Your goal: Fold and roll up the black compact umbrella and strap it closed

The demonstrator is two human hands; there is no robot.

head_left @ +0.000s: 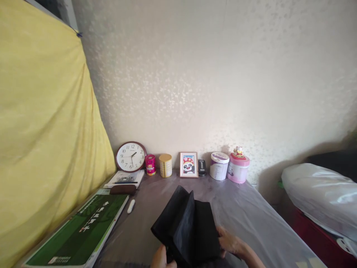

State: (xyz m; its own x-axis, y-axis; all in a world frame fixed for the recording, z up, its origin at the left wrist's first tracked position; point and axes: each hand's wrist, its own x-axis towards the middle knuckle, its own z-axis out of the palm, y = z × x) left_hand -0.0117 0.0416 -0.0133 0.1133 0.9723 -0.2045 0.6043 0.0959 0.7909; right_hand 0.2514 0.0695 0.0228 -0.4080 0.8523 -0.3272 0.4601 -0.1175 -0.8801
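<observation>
A black bag-like thing (182, 223) with stiff, folded panels stands tilted over the near middle of the table; its exact kind I cannot make out. At its lower left edge, my left hand (162, 257) is closed on it, partly cut off by the bottom of the view. My right hand (228, 241) grips the right side, its fingertips partly hidden behind the black panel. A deep fold runs between the panels, and the lower part goes out of view.
On the grey-covered table (145, 230) lie a green book (80, 227), a brown case (122, 189) and a white stick-like object (131, 206). Along the wall stand a clock (131, 156), a panda picture frame (189, 164) and several tins, including a yellow-lidded one (165, 165).
</observation>
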